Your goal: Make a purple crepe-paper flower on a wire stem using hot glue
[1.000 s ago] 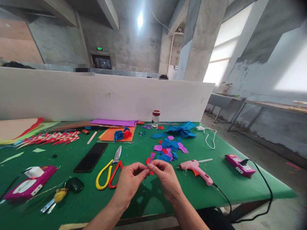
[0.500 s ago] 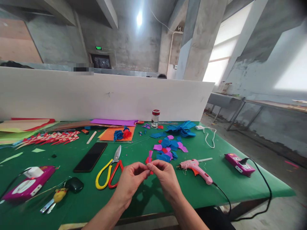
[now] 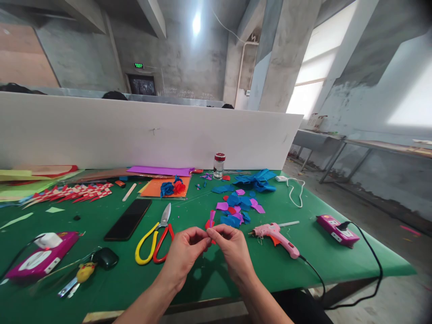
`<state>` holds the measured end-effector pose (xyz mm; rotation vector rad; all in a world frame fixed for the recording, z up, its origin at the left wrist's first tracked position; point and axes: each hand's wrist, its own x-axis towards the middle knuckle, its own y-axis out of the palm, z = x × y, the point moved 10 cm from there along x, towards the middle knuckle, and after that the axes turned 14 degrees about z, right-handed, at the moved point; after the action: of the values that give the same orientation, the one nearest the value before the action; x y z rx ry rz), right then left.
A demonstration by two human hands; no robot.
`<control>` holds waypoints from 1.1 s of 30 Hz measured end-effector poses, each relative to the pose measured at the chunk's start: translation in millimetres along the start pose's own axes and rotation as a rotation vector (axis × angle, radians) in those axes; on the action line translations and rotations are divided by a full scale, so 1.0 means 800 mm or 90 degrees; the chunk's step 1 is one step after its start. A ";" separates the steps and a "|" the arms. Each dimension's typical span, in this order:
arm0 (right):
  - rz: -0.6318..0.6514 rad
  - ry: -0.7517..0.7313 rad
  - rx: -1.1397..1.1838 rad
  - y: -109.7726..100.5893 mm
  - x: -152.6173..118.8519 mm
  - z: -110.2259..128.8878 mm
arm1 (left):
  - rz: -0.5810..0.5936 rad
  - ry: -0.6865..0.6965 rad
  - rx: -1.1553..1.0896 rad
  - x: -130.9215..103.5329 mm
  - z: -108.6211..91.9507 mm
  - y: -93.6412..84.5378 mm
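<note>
Clear red-lidded jar, contents indistinct | near tabletop far edge | left hand, right hand: pinching purple paper

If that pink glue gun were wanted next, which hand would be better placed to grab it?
Right, probably: the pink glue gun lies nearer the right hand, while the left hand is farther off, near the scissors.
</note>
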<state>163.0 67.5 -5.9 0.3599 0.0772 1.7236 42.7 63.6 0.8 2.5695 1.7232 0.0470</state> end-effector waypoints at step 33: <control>0.028 0.041 0.033 0.001 0.002 -0.012 | -0.012 0.023 0.015 0.002 0.005 -0.005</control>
<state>159.2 70.4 -14.4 0.3464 0.1622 1.7789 39.5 66.5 -3.2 2.5854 1.7699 0.0737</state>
